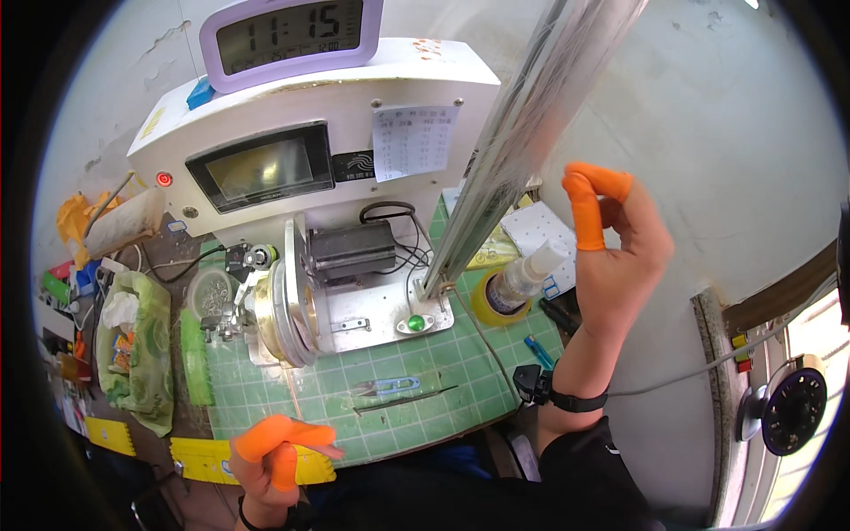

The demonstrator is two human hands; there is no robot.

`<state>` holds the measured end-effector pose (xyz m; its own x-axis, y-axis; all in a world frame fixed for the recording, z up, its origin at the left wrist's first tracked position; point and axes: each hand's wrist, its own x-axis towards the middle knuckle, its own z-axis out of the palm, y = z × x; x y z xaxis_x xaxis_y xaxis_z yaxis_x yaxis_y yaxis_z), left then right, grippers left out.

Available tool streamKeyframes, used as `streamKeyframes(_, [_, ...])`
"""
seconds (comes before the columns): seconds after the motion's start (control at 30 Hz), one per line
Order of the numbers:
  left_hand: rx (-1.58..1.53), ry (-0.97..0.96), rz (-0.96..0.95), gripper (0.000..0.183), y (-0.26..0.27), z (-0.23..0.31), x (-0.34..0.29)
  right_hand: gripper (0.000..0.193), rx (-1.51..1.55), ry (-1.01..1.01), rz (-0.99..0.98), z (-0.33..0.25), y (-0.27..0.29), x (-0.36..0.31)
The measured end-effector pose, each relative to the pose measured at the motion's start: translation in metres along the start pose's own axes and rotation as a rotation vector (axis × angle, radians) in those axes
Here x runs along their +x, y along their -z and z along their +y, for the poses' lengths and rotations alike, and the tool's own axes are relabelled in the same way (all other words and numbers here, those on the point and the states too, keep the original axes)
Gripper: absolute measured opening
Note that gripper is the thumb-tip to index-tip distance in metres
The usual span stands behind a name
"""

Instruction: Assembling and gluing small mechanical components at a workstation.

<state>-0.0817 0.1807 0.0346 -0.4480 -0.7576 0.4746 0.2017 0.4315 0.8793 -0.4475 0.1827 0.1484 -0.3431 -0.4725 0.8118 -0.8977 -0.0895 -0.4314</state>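
My left hand (273, 456) is low at the table's near edge, orange finger cots on its thumb and fingers. Its fingers are curled together; what they hold, if anything, is too small to make out. A thin pale line runs from the metal wheel (288, 310) down toward it. Raised at the right, my right hand (620, 239) has orange-covered thumb and forefinger pinched at the tips, beside fine pale strands (549, 97) hanging along an upright metal post (478, 208). Anything in that pinch cannot be made out. Blue thread snips (394, 386) and a thin dark pointed tool (407, 400) lie between the hands.
A white machine (354, 102) with a screen and motor (354, 248) stands behind the green mat (469, 376). A purple-framed clock (292, 40) tops it. Right: a bottle (522, 279) in a yellow holder. Left: a lined basket (146, 354) and green pad (197, 358). Yellow strips (204, 458) edge the table.
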Motion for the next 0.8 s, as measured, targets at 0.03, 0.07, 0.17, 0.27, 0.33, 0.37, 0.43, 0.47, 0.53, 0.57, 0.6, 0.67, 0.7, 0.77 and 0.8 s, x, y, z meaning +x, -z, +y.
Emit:
streamKeyframes(0.03, [-0.002, 0.0, 0.001, 0.032, 0.006, -0.002, 0.0, 0.013, 0.115, -0.063, 0.03, -0.001, 0.003, -0.005])
streamKeyframes(0.07, [0.07, -0.03, -0.049, 0.032, 0.011, -0.005, -0.001, 0.009, 0.229, -0.128, 0.06, -0.002, 0.007, -0.012])
streamKeyframes(0.17, [0.083, 0.008, -0.027, 0.026, 0.012, -0.001, -0.005, 0.008, 0.422, -0.236, 0.04, -0.009, 0.01, -0.042])
streamKeyframes(0.27, [0.011, 0.091, 0.027, 0.022, 0.011, 0.0, -0.006, 0.006, 0.508, -0.259, 0.057, -0.015, 0.017, -0.057])
streamKeyframes(0.33, [0.011, 0.111, 0.021, 0.023, 0.011, 0.001, -0.001, 0.006, 0.553, -0.281, 0.082, -0.018, 0.019, -0.06])
streamKeyframes(0.37, [0.018, 0.088, -0.005, 0.024, 0.009, 0.003, 0.002, 0.007, 0.589, -0.183, -0.026, -0.018, 0.02, -0.062])
streamKeyframes(0.43, [-0.039, 0.119, -0.013, 0.028, 0.003, 0.009, 0.009, 0.009, 0.678, -0.064, -0.269, -0.031, 0.011, -0.071])
streamKeyframes(0.47, [-0.104, 0.174, 0.009, 0.031, -0.005, 0.011, 0.013, 0.011, 0.732, -0.043, -0.41, -0.045, 0.0, -0.084])
streamKeyframes(0.53, [-0.233, 0.332, -0.096, 0.049, -0.017, 0.022, 0.031, 0.014, 0.807, -0.128, -0.694, -0.064, -0.016, -0.122])
streamKeyframes(0.57, [-0.228, 0.354, -0.08, 0.049, -0.021, 0.025, 0.04, 0.014, 0.822, -0.143, -0.713, -0.068, -0.019, -0.132])
streamKeyframes(0.6, [-0.227, 0.289, -0.227, 0.047, -0.022, 0.026, 0.045, 0.014, 0.846, -0.19, -0.758, -0.071, -0.023, -0.142])
streamKeyframes(0.67, [-0.221, 0.211, -0.403, 0.03, -0.015, 0.026, 0.051, 0.013, 0.845, -0.233, -0.812, -0.07, -0.027, -0.154])
streamKeyframes(0.7, [-0.216, 0.221, -0.379, 0.03, -0.007, 0.025, 0.049, 0.013, 0.859, -0.231, -0.834, -0.07, -0.026, -0.155])
streamKeyframes(0.77, [-0.074, 0.342, -0.303, 0.028, 0.01, 0.022, 0.039, 0.012, 0.834, -0.259, -0.955, -0.071, -0.025, -0.154])
streamKeyframes(0.8, [-0.152, 0.383, -0.094, 0.023, 0.005, 0.021, 0.034, 0.011, 0.799, -0.199, -1.026, -0.075, -0.024, -0.15])
